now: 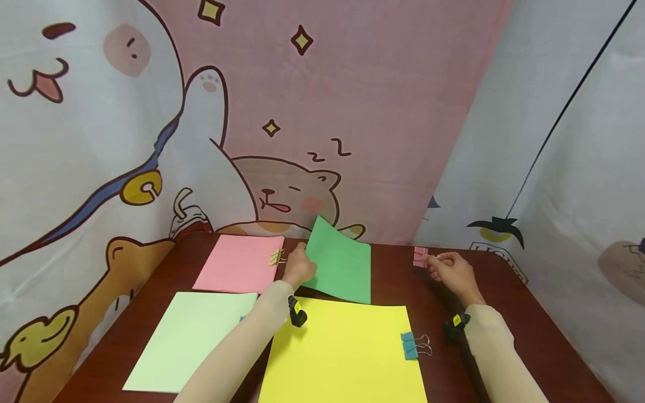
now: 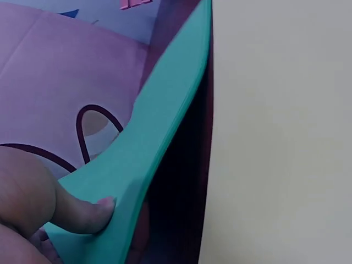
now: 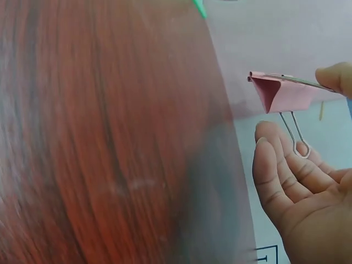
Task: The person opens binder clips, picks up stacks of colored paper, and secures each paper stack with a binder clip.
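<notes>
My left hand grips the left edge of a green stack of paper, which bends with its left side raised. In the left wrist view the thumb presses on the face of the green paper, and the other fingers are mostly hidden behind it. Off to the right, my right hand holds a pink binder clip by its wire handles. The right wrist view shows the pink clip with its two handles spread, the thumb on one and the fingers by the other.
A pink stack with a gold binder clip lies at the back left. Light green paper is in front of it. Nearest is yellow paper with a blue binder clip. A printed curtain hangs behind the table.
</notes>
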Demonstrator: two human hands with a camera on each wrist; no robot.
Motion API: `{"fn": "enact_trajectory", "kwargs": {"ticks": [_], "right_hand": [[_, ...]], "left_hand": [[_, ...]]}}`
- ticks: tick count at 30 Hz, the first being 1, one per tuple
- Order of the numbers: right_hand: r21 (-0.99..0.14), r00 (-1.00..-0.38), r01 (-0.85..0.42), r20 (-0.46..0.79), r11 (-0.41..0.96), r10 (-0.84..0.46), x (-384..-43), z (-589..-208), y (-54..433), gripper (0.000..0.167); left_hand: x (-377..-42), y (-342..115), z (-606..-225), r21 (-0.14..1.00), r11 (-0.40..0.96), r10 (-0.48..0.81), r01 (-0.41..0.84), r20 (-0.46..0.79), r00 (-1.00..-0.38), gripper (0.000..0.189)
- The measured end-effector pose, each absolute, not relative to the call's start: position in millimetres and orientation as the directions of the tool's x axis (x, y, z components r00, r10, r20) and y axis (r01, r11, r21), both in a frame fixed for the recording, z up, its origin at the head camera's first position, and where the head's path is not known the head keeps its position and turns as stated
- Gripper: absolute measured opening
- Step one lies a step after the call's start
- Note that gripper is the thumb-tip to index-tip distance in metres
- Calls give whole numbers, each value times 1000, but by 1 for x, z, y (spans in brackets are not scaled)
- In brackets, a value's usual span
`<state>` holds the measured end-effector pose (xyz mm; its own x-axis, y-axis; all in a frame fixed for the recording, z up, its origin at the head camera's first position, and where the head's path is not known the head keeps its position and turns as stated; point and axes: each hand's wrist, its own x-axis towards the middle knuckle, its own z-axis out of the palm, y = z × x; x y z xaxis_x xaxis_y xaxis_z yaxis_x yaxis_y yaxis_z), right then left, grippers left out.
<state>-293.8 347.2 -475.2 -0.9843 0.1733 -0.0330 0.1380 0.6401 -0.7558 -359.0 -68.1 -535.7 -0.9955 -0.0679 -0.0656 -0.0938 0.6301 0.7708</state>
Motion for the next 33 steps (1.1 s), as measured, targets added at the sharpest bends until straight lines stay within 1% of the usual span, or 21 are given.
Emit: {"fn": "enact_trajectory", "kwargs": {"ticks": [6,11,13,17,18,20,22,24,25,26,27,28,29,31,33], "right_hand": [[-796,-981,154,-53,586,185,-288,-472,342,80],[-808,-982,148,-53,570,180,-283,-469,339,83],[-820,-982,144,-50,553,181,-282,-468,337,84],[-860,-983,136,-53,493,178,-281,-466,332,85],[-868,-983,135,-55,477,178,-280,-466,330,84],[-880,-983,131,-55,456,176,-279,-464,327,84],[-887,-983,125,-51,445,175,-278,-463,324,83],[-890,-983,121,-45,439,179,-277,-461,322,82],[-892,-983,119,-42,437,181,-276,-460,320,82],[-892,-983,116,-40,436,181,-276,-459,319,82],[-893,-983,115,-39,435,180,-275,-457,317,81],[-894,-983,113,-36,435,181,-275,-456,316,80],[-894,-983,110,-33,434,180,-274,-455,315,80],[-898,-984,105,-30,428,178,-272,-454,312,79],[-904,-985,96,-25,418,171,-270,-452,310,78]], "left_hand": [[-360,-69,-537,812,578,-95,-74,-23,-995,74],[-354,-69,-533,838,542,-101,-64,-11,-995,72],[-346,-68,-525,846,532,-98,-47,6,-995,69],[-315,-67,-491,878,478,-99,-25,26,-995,61],[-311,-69,-488,880,475,-94,-5,45,-995,59],[-298,-68,-472,895,445,-97,-12,35,-995,55],[-294,-69,-470,899,437,-95,-4,42,-995,51],[-303,-74,-486,898,439,-87,43,90,-992,48],[-302,-74,-484,903,429,-96,26,74,-993,48],[-306,-76,-492,900,436,-108,32,88,-990,48],[-304,-76,-490,901,432,-116,35,94,-989,48],[-311,-79,-502,904,422,-113,63,122,-986,48],[-306,-79,-499,906,418,-116,71,131,-985,48],[-289,-76,-477,918,393,-128,43,101,-987,51],[-272,-74,-459,931,362,-121,54,104,-987,50]]}}
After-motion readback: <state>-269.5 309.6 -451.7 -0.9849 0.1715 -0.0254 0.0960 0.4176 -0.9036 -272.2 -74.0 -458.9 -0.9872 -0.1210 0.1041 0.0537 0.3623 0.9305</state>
